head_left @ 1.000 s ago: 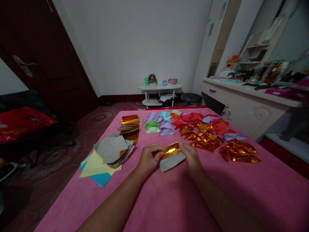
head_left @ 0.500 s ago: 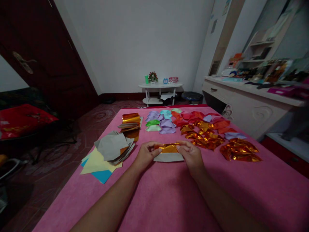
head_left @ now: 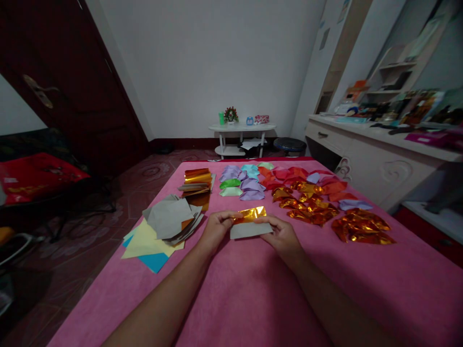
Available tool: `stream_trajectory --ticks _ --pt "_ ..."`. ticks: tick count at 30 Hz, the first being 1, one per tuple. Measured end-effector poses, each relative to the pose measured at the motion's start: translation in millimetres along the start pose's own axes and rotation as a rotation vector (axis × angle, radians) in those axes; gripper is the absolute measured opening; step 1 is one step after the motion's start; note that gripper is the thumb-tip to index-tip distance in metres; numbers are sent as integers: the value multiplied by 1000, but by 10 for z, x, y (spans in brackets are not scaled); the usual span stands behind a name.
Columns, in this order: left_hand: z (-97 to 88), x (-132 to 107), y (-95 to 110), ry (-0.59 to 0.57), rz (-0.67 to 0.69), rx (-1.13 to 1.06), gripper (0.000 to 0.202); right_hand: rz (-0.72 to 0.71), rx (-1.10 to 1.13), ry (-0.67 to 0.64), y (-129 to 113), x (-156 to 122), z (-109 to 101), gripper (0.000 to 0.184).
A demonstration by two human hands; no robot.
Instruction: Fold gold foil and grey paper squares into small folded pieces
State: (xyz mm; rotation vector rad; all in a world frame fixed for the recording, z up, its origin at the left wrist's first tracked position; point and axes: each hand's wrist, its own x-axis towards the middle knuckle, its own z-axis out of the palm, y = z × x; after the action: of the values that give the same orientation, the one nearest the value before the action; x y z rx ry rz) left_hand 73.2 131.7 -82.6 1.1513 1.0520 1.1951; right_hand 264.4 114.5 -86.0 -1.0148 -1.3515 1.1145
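Observation:
Between my two hands is a folded sheet of gold foil paper [head_left: 250,231], with its shiny gold side on the far part and its grey back facing me on the near part. My left hand [head_left: 218,229] pinches the sheet's left end, thumb on top. At the right end, my right hand [head_left: 284,235] grips the paper, with its fingers reaching across the gold part and the thumb by the grey edge. Left of my left hand lies a fanned stack of grey-backed foil sheets [head_left: 170,217]. Beyond my right hand are folded gold foil pieces [head_left: 311,209].
Yellow paper [head_left: 144,241] and blue paper [head_left: 155,262] lie under the grey stack. A gold foil pile [head_left: 197,178] sits behind it. Folded purple pieces [head_left: 252,185], red pieces [head_left: 289,173] and more gold pieces [head_left: 361,225] line the far side of the pink-covered table [head_left: 231,299].
My right hand has shifted its grip, its fingers now lying across the gold part. The sheet's right side has tilted up and away, and more of the gold face shows.

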Motion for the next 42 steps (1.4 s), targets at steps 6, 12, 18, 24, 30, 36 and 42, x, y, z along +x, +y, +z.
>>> stream_trajectory --ticks 6,12,18,24,30,36,42 --pt "33 -45 79 -208 15 -93 43 71 1 128 -25 -9 -30 35" --pt "59 -63 48 -288 47 37 57 10 -43 162 19 -2 -50 36" --pt "95 -64 54 -157 108 40 33 -10 -46 155 14 -21 -36 34" --pt "79 -79 52 -178 50 -75 49 -19 39 144 -28 -15 -22 22" --pt "51 -64 20 -143 -21 -162 49 -41 79 27 -96 -67 -56 23" --pt "60 -70 32 -159 -38 -130 54 95 105 23 -112 -86 -16 36" --pt "65 -50 4 -108 -19 -76 49 80 132 53 -56 -30 43 34"
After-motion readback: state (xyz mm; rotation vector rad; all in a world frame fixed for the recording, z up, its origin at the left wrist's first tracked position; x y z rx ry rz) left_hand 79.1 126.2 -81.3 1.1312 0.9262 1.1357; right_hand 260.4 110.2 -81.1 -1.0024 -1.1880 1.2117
